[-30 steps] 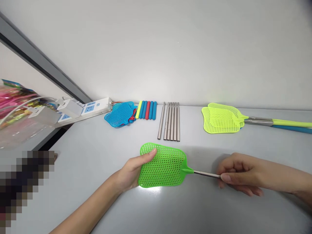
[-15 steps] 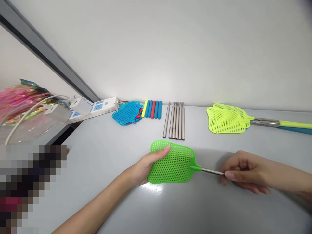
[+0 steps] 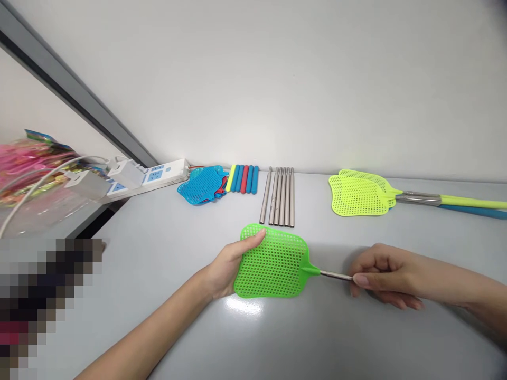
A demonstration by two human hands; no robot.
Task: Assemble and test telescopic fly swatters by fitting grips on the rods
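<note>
A green mesh swatter head [image 3: 273,261] lies low over the grey table [image 3: 166,248], with a thin metal rod [image 3: 335,275] sticking out of its right side. My left hand [image 3: 229,266] grips the head's left edge, thumb on top. My right hand [image 3: 382,277] is closed on the rod's far end, thumb and fingers pinching it. Just behind the head lie several bare metal rods [image 3: 279,203] side by side.
At the back lie blue and red swatter heads [image 3: 202,184], several coloured foam grips [image 3: 241,178], and finished yellow swatters [image 3: 358,194] at the right. A white power strip [image 3: 152,173] with plugs and a pink bag [image 3: 27,163] sit left. A pixelated patch covers the lower left.
Both hands keep the same hold on the green head and rod. The swatter sits slightly left of where it was half a second ago; the view shifted a little.
</note>
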